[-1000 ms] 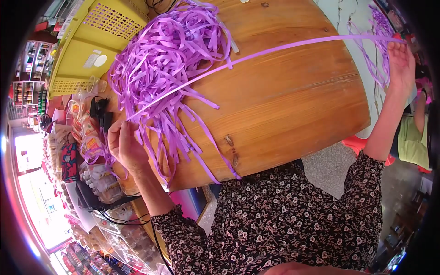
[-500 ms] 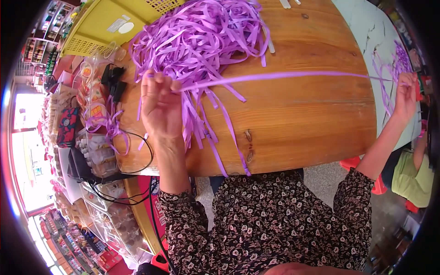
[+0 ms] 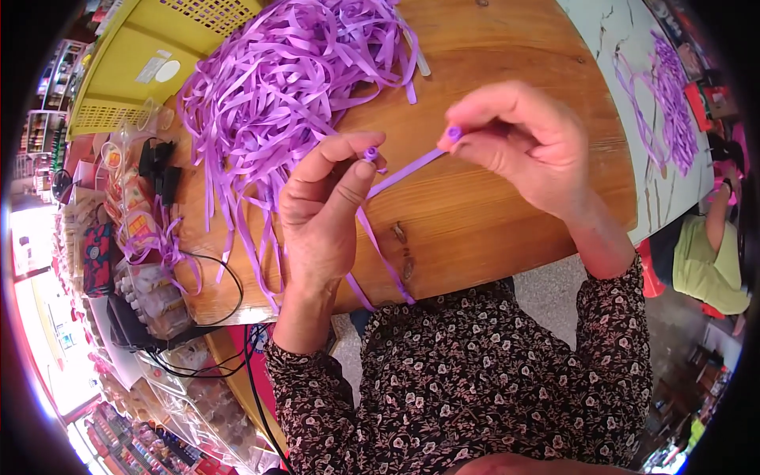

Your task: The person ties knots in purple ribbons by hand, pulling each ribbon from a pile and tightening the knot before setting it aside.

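Observation:
My left hand (image 3: 328,210) pinches a small knotted or curled purple bit between thumb and forefinger, above the near part of the wooden table. To its right and a little farther off, my right hand (image 3: 526,146) also closes thumb and fingers on a similar purple bit. A flat purple ribbon (image 3: 406,174) slants between the two hands; its run behind the left fingers is partly hidden. Beyond my left hand lies a big tangled heap of purple ribbons (image 3: 293,67). Several loose ends trail from it toward the table's near edge, passing behind my left hand and wrist.
The wooden table (image 3: 507,226) adjoins a white marbled surface (image 3: 606,47) with another purple ribbon bunch (image 3: 673,103). A yellow basket (image 3: 119,75) stands far left. Black cables (image 3: 229,269), bags and a clear container (image 3: 158,297) crowd the left edge. A person in light green (image 3: 704,269) is at right.
My right hand has come in from the far right toward my left hand, and the long taut ribbon between them is now a short span. My left hand has moved right and nearer; the view has shifted.

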The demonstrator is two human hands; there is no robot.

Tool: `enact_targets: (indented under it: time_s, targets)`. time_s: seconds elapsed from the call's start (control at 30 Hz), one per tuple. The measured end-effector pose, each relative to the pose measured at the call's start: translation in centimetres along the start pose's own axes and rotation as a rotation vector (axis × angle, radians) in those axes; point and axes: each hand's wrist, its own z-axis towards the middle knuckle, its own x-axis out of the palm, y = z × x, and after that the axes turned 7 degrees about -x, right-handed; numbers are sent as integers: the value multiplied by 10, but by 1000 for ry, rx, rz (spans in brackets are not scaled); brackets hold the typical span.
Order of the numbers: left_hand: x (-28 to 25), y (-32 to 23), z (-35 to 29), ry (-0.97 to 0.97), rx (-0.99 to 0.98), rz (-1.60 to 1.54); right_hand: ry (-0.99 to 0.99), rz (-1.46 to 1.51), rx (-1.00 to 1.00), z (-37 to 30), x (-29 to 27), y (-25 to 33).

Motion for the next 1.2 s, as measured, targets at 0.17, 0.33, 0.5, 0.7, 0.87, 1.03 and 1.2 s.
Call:
enact_targets:
  time_s: [0.17,0.33,0.5,0.7,0.87,1.03,1.2]
  targets:
    - [7,0,0,-7,-3,-77,107,-76,-48,4,3,-10]
    - [1,11,1,0,-42,-180,44,-67,-44,2,14,-15]
    - [3,18,-1,6,-59,-252,54,-62,-21,-1,17,-22]
    - [5,21,-3,26,36,-71,128,-222,-120,0,17,-22]
    - [9,20,-4,-43,52,-4,30,-95,-52,-5,22,-25]
    - [6,21,-4,-59,97,102,144,-190,-78,-2,16,-22]
    - [5,20,-2,-72,130,165,155,-286,-167,-1,20,-22]
